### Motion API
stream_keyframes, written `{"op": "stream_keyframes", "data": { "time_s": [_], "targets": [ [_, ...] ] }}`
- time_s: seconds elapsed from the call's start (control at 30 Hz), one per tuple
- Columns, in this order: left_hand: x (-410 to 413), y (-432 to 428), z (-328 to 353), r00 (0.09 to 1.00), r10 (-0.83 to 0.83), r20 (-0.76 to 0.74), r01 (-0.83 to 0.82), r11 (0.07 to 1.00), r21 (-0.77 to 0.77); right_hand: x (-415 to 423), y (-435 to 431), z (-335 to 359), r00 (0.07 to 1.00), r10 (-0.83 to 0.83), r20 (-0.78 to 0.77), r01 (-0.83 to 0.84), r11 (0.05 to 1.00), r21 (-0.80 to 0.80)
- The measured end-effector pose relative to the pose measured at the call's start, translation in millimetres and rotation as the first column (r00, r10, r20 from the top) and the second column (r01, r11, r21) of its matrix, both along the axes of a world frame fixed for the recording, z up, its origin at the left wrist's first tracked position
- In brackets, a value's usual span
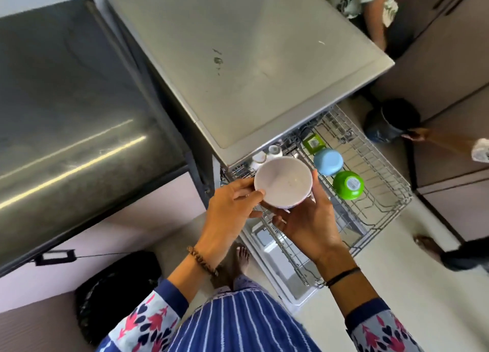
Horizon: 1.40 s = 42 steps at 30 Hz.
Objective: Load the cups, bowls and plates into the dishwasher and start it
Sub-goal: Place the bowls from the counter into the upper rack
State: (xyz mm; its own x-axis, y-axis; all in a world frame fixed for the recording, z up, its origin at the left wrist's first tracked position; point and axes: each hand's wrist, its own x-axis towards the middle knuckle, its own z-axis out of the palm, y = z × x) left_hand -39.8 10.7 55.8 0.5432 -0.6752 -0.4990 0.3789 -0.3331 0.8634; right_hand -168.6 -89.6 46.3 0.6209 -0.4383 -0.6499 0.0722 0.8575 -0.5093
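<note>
At the frame's centre you hold the white bowl upright over the pulled-out dishwasher rack. Your left hand pinches its rim and your right hand cups its underside. Just right of it, a blue cup and a green bowl sit upside down in the rack.

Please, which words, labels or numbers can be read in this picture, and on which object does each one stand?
No text is readable here.
White sticker on the upturned round green plastic bowl: too blurred to read.
Another white sticker on the small square green container: too blurred to read.
White round bowl: no writing shows inside.
</note>
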Motion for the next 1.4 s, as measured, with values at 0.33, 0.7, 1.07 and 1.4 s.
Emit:
{"op": "stream_keyframes", "data": {
  "time_s": [0.33, 0.7, 1.07, 1.4],
  "targets": [
    [-30.9, -31.9, -21.1, 0.987, -0.158, 0.042, 0.156, 0.986, 0.053, -47.3, -10.6, -19.0, 0.993, -0.108, -0.037, 0.109, 0.994, 0.026],
    [-90.4, -86.7, -74.5, 0.951, -0.276, 0.136, 0.258, 0.956, 0.136, -115.7, -60.3, -81.1, 0.983, -0.165, -0.078, 0.17, 0.983, 0.062],
    [-171.9, -157.2, -164.0, 0.93, -0.353, 0.102, 0.323, 0.917, 0.233, -198.7, -156.5, -164.2, 0.945, -0.188, -0.27, 0.188, 0.982, -0.025],
    [-217.0, -193.0, -209.4, 0.899, -0.422, 0.118, 0.375, 0.88, 0.29, -248.7, -249.5, -209.8, 0.594, -0.214, -0.776, -0.62, 0.492, -0.611]
  ]
}}
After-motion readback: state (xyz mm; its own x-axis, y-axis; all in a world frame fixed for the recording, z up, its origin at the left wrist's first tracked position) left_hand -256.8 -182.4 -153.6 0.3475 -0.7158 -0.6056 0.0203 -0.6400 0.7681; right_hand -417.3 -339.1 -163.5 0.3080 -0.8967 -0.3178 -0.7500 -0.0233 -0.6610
